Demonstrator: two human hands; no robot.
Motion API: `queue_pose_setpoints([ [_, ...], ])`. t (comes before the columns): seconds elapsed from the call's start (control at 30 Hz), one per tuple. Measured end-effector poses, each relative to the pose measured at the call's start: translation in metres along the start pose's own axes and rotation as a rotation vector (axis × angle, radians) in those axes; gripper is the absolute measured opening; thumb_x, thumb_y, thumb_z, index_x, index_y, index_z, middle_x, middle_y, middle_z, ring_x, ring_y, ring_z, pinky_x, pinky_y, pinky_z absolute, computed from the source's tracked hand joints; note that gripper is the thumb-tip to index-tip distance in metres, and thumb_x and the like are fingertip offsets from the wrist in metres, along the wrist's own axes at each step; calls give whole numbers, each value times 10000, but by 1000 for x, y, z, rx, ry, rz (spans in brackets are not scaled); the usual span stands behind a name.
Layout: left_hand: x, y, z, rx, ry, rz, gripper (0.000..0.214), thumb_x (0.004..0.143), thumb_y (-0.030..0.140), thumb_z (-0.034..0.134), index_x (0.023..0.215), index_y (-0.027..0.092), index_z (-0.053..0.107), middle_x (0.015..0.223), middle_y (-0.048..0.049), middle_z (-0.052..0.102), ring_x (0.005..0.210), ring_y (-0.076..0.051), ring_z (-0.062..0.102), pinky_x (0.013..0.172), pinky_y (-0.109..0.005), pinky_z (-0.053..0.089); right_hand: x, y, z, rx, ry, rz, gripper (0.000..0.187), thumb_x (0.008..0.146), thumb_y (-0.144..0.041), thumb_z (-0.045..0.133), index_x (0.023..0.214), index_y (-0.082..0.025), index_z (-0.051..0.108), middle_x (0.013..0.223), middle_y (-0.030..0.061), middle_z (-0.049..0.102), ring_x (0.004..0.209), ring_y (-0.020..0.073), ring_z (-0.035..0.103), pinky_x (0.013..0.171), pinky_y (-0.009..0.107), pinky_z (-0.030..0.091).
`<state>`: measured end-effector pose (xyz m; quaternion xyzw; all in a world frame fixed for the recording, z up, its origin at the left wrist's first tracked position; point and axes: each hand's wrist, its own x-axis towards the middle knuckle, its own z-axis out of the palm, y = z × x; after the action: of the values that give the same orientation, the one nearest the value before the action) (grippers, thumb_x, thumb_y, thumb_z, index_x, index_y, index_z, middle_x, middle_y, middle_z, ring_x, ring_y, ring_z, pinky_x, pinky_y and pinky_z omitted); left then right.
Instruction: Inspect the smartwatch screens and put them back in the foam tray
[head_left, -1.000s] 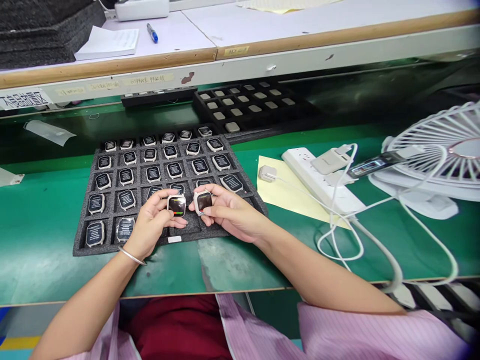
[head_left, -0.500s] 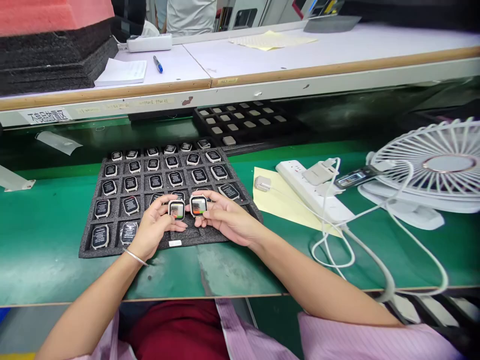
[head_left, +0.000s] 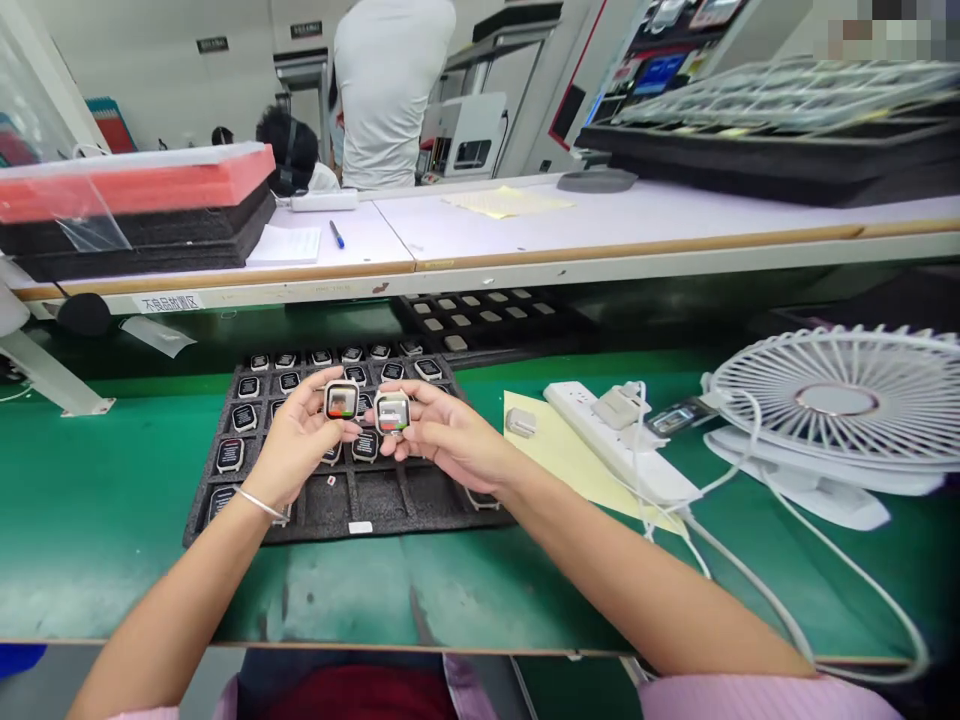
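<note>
Two square smartwatches without straps are held up side by side over a black foam tray (head_left: 315, 518). My left hand (head_left: 296, 450) is closed on one smartwatch (head_left: 342, 399), its screen lit and tilted toward me. My right hand (head_left: 457, 440) grips the other smartwatch (head_left: 392, 411), fingers behind and thumb at its lower edge; its screen is lit too. The watches are close but apart. In the tray's compartments lie several more watches (head_left: 231, 455) with white text on dark screens. A small white label (head_left: 361, 527) marks the tray's front edge.
Right of the tray are a yellow sheet (head_left: 555, 455), a power strip (head_left: 615, 440) with white cables and a white fan (head_left: 832, 400). A second dark tray (head_left: 487, 318) lies beneath the shelf (head_left: 465, 225). Foam stacks (head_left: 135, 225) stand above; people are behind.
The view has tilted up, showing more of the room. Both watches have been raised off the tray's front; the left one now sits slightly higher than the right, and empty front compartments show below.
</note>
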<state>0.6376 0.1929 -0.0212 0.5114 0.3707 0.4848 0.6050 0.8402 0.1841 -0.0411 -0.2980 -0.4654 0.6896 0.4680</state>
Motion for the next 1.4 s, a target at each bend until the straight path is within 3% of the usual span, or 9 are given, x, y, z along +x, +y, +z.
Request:
queue_pose_setpoints([
  [0.2, 16, 49, 7, 21, -11, 235, 636, 663, 103, 744, 1266, 189, 561, 1014, -29, 695, 747, -113, 704, 727, -236, 610, 29, -50, 25, -52, -42, -202, 402, 775, -187, 728, 1145, -226, 577, 953, 16, 703, 688, 138, 665, 665, 294, 527],
  [0.33, 28, 81, 8, 28, -25, 359, 659, 656, 107, 747, 1286, 189, 571, 970, -31, 712, 740, -123, 704, 742, -250, 612, 46, -83, 38, -82, -66, -281, 243, 911, -340, 611, 1124, -229, 573, 911, 36, 689, 679, 161, 657, 648, 321, 520],
  [0.5, 39, 118, 11, 49, -51, 514, 697, 640, 114, 784, 1301, 204, 583, 952, -40, 716, 739, -142, 702, 756, -272, 599, 60, -121, 53, -168, -107, -443, 224, 952, -338, 567, 1159, -263, 531, 882, 4, 661, 660, 142, 643, 645, 298, 518],
  [0.77, 27, 160, 22, 88, -87, 722, 626, 654, 60, 763, 1238, 248, 635, 915, -4, 715, 743, -133, 686, 745, -268, 587, 50, -163, 80, -270, -200, -614, 205, 939, -338, 584, 1118, -243, 553, 902, 7, 642, 657, 135, 639, 665, 309, 529],
  [0.93, 18, 175, 25, 101, -100, 767, 628, 682, 74, 760, 1264, 265, 621, 962, -11, 720, 796, -157, 685, 775, -301, 582, 34, -177, 92, -379, -194, -669, 424, 803, -232, 696, 1194, -251, 535, 956, 3, 628, 747, 142, 650, 726, 309, 535],
  [1.07, 12, 176, 27, 93, -95, 785, 604, 693, 94, 773, 1257, 246, 620, 991, -22, 714, 799, -157, 675, 761, -291, 573, 25, -177, 95, -427, -187, -678, 513, 763, -194, 740, 1227, -249, 528, 923, -3, 626, 770, 156, 655, 741, 312, 541],
  [1.17, 10, 163, 26, 97, -81, 789, 542, 713, 138, 781, 1224, 238, 631, 928, -7, 702, 706, -123, 654, 703, -261, 572, 22, -166, 90, -396, -199, -662, 486, 781, -197, 743, 1214, -245, 528, 920, -6, 647, 737, 144, 659, 738, 303, 547],
  [1.27, 8, 135, 21, 107, -83, 721, 542, 705, 166, 789, 1216, 232, 623, 872, 13, 679, 647, -103, 651, 658, -239, 581, 22, -140, 77, -354, -208, -588, 482, 782, -171, 721, 1212, -240, 516, 913, -3, 666, 725, 140, 671, 714, 283, 544],
  [1.4, 3, 84, 9, 94, -65, 492, 604, 681, 142, 761, 1255, 203, 582, 896, 10, 671, 649, -101, 683, 661, -233, 606, 23, -89, 54, -261, -167, -422, 486, 733, -109, 687, 1177, -225, 526, 858, -11, 674, 693, 130, 667, 663, 261, 524],
])
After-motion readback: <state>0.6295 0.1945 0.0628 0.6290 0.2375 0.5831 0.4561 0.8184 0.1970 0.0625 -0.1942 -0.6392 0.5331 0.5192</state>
